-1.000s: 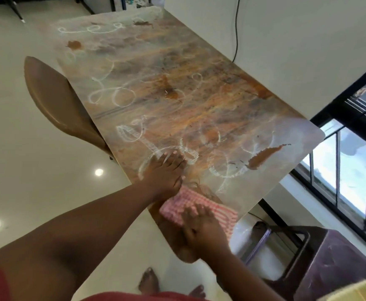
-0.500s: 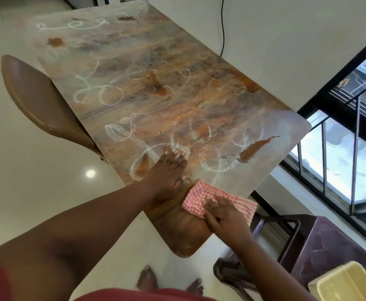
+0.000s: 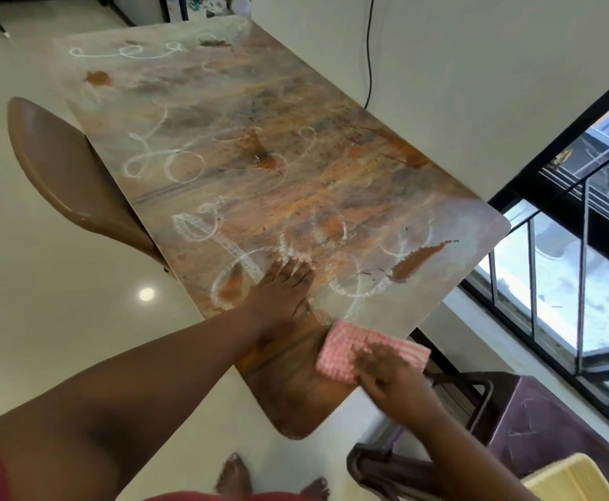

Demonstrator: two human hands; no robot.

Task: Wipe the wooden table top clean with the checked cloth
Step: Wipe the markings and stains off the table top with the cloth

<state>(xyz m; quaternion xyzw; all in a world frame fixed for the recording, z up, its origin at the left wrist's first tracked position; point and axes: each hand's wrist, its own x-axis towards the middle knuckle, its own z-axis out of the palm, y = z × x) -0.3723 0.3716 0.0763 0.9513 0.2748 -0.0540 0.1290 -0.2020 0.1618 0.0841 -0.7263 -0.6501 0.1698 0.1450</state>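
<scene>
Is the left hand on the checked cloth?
No: the left hand lies flat on the bare table top, apart from the checked cloth, which the right hand presses at the near right edge.

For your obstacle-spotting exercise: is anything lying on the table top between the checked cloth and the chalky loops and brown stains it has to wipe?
Only the left hand, resting flat on the table top just beyond the checked cloth under the right hand. Otherwise the marks and stains lie open; no objects show.
</scene>
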